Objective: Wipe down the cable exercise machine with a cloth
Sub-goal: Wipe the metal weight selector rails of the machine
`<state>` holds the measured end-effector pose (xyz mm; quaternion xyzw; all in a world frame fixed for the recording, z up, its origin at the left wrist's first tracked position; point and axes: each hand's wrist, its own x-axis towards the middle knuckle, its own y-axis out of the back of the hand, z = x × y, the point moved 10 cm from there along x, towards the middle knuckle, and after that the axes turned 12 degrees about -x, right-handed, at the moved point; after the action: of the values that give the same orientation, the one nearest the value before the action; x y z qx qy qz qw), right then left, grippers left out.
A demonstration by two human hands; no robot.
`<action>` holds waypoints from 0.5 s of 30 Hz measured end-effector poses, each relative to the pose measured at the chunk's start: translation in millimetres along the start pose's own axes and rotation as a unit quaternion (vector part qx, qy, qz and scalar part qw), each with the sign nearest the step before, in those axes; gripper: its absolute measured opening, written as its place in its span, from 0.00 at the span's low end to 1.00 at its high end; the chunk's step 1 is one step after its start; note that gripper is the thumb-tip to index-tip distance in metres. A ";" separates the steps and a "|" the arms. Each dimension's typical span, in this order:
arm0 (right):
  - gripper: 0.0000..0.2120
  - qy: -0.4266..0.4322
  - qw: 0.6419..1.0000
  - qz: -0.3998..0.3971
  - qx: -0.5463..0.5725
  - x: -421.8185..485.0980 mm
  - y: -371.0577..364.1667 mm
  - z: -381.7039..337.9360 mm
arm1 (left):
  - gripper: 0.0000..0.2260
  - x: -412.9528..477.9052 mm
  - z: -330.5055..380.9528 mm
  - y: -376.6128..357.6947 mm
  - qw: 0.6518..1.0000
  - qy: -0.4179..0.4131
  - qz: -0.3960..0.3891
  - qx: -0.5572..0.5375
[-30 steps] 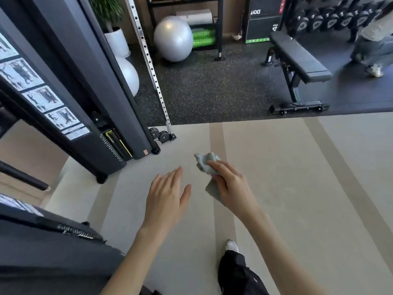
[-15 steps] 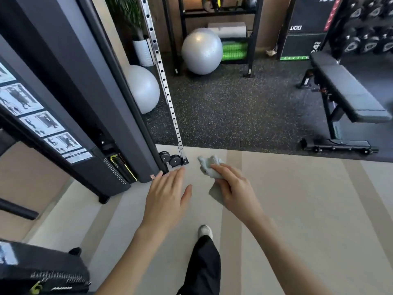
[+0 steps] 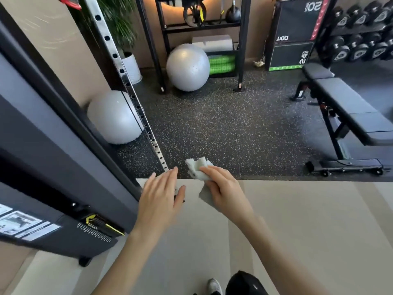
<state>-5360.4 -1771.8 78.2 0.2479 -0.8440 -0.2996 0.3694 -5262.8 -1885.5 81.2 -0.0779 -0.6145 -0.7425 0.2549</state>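
Observation:
The dark cable exercise machine (image 3: 49,158) fills the left side, with a chrome perforated upright rail (image 3: 127,86) slanting down to its foot. My right hand (image 3: 225,190) grips a bunched pale grey cloth (image 3: 196,167) in the air, just right of the rail's lower end. My left hand (image 3: 159,199) is held out flat with straight fingers, in front of the rail's base, covering it; I cannot tell whether it touches the rail.
Two grey exercise balls (image 3: 188,67) (image 3: 114,117) sit behind the rail, near a black shelf rack (image 3: 202,26). A black weight bench (image 3: 348,107) stands at right, dumbbells (image 3: 361,50) behind it. A white plant pot (image 3: 133,67) is at the back.
The view has moved forward and tilted up, bringing the rail and the balls closer. Both hands keep their pose, now reaching the rail's lower end.

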 end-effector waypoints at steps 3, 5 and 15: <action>0.14 -0.009 1.000 -0.020 0.008 41.9 -18.6 20.0 | 0.25 40.5 -22.1 -8.7 1.000 0.006 -0.010 0.002; 0.14 -0.012 0.999 -0.032 0.014 69.0 -32.0 34.2 | 0.25 66.4 -36.5 -13.3 1.000 0.015 -0.014 0.010; 0.15 0.054 0.992 -0.079 0.084 239.7 -88.3 95.9 | 0.25 210.9 -115.9 -40.0 0.990 0.102 -0.002 0.093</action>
<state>-5561.8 -1955.8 78.7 0.3601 -0.8224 -0.2423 0.3677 -5439.8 -2050.9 109.8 0.0236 -0.6515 -0.6870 0.3210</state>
